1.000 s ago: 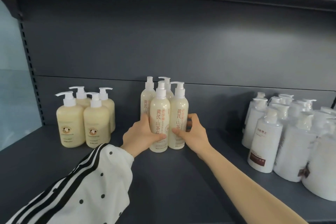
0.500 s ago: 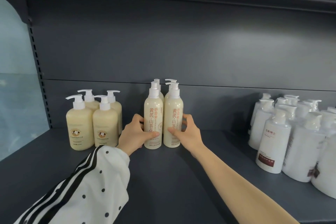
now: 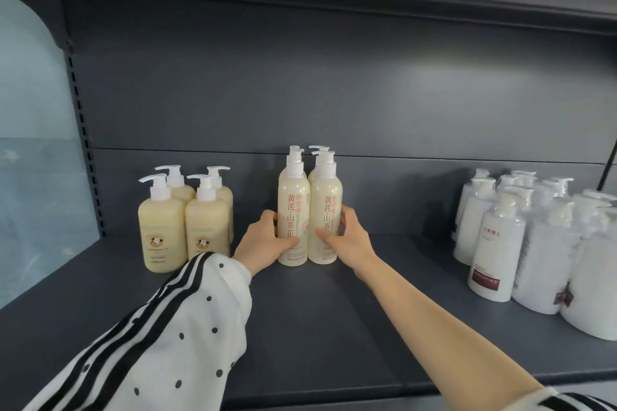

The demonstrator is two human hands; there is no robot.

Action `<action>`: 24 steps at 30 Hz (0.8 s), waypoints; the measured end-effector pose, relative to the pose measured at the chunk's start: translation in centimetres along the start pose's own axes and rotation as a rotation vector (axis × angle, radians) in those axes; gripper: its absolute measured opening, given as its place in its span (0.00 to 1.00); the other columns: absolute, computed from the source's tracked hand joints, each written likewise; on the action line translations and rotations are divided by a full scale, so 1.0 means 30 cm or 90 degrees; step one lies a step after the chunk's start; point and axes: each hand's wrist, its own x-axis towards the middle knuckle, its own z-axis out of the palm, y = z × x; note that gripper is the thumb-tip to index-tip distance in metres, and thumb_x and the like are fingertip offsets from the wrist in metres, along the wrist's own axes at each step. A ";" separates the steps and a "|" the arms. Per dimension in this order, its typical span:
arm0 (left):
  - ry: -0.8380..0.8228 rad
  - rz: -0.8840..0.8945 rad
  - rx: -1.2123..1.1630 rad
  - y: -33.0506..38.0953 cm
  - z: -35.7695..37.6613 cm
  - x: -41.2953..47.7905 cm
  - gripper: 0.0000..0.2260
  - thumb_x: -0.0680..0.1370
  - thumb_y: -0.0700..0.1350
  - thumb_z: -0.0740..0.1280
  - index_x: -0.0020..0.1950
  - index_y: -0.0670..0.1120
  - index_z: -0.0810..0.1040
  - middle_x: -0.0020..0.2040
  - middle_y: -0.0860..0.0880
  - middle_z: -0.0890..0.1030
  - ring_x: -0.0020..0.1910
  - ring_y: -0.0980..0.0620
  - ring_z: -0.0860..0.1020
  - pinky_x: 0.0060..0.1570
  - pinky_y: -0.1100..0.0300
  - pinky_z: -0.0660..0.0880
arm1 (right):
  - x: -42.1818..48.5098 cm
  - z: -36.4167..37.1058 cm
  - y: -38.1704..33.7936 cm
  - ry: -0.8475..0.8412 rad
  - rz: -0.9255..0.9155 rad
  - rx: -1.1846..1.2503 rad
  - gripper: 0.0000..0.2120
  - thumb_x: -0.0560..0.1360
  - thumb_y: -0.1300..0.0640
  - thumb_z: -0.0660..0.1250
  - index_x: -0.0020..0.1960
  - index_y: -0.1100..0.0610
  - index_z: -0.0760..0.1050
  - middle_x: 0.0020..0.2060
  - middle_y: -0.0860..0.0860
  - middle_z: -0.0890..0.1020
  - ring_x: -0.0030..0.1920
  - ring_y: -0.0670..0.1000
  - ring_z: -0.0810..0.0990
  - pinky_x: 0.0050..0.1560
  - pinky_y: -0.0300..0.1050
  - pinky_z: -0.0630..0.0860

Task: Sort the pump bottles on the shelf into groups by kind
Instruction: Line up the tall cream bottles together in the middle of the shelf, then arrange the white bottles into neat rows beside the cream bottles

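- Landmark: tall cream bottles (image 3: 293, 210), a tight cluster of four with red characters down the labels. They stand upright on the shelf (image 3: 317, 327), mid-width and close to the back panel. All places below are given from this cluster.
- Well to its left: four squat cream pump bottles (image 3: 185, 220), upright in their own group, apart from the cluster and untouched.
- Left hand (image 3: 263, 238): against the cluster's left flank, low on the front-left bottle. The grip is narrow, with the thumb across the label face and the fingers curled round the side. A polka-dot sleeve (image 3: 167, 344) trails back toward the camera.
- Cluster itself: long axes vertical, pump heads up. The front pair touch side by side. The back pair are mostly hidden, only pumps and a shoulder showing.
- Right hand (image 3: 350, 237): mirrors the left on the cluster's right flank, low on the front-right bottle. Narrow grip, thumb on the label, fingers round the side.
- Well to its right: white pump bottles (image 3: 500, 243), a dense group, apart from the cluster.
- Key relation: the cluster lies directly between the two grips, and both hands are equally near it. The squeeze runs crosswise to the bottles' upright axes.
- Judgement: the hold suits sliding or squaring the block as one. With a low hold on tall bottles, the tops could tip. Cannot tell whether the fingers reach the back pair.
- Judgement: the three kinds already stand separate, so the task is near its end.
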 end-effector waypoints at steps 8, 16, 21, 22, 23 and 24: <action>-0.017 0.030 0.379 0.015 -0.071 -0.097 0.13 0.76 0.57 0.61 0.47 0.49 0.74 0.44 0.52 0.80 0.42 0.53 0.78 0.33 0.60 0.70 | -0.077 -0.063 0.016 -0.011 0.027 -0.239 0.30 0.76 0.49 0.67 0.73 0.55 0.61 0.65 0.53 0.74 0.62 0.53 0.75 0.52 0.43 0.72; 0.031 0.321 0.545 0.228 0.012 -0.223 0.18 0.75 0.63 0.59 0.57 0.54 0.74 0.54 0.54 0.79 0.54 0.50 0.76 0.39 0.59 0.66 | -0.239 -0.264 0.000 0.016 -0.104 -0.719 0.18 0.77 0.43 0.63 0.62 0.51 0.72 0.56 0.49 0.79 0.53 0.52 0.78 0.45 0.45 0.73; 0.039 0.431 0.562 0.342 0.158 -0.294 0.20 0.74 0.64 0.59 0.58 0.52 0.74 0.45 0.52 0.78 0.47 0.50 0.76 0.37 0.57 0.64 | -0.330 -0.421 0.019 0.038 -0.135 -0.765 0.19 0.77 0.44 0.64 0.64 0.52 0.70 0.57 0.50 0.78 0.57 0.54 0.77 0.49 0.49 0.77; 0.041 0.440 0.569 0.366 0.190 -0.309 0.21 0.74 0.64 0.59 0.58 0.52 0.73 0.46 0.52 0.78 0.48 0.49 0.75 0.38 0.57 0.64 | -0.350 -0.461 0.027 0.043 -0.132 -0.771 0.19 0.77 0.44 0.63 0.64 0.53 0.70 0.57 0.50 0.78 0.56 0.54 0.77 0.49 0.49 0.77; 0.041 0.445 0.577 0.382 0.221 -0.321 0.21 0.74 0.64 0.59 0.59 0.52 0.73 0.47 0.52 0.78 0.49 0.49 0.75 0.39 0.57 0.64 | -0.367 -0.497 0.037 0.048 -0.126 -0.776 0.19 0.77 0.44 0.63 0.64 0.53 0.70 0.56 0.50 0.78 0.55 0.54 0.78 0.48 0.49 0.77; 0.038 0.445 0.582 0.405 0.258 -0.336 0.22 0.74 0.64 0.59 0.60 0.52 0.73 0.48 0.51 0.78 0.49 0.49 0.75 0.41 0.56 0.65 | -0.388 -0.544 0.049 0.052 -0.119 -0.780 0.19 0.77 0.44 0.63 0.63 0.52 0.70 0.55 0.50 0.78 0.55 0.54 0.78 0.47 0.48 0.77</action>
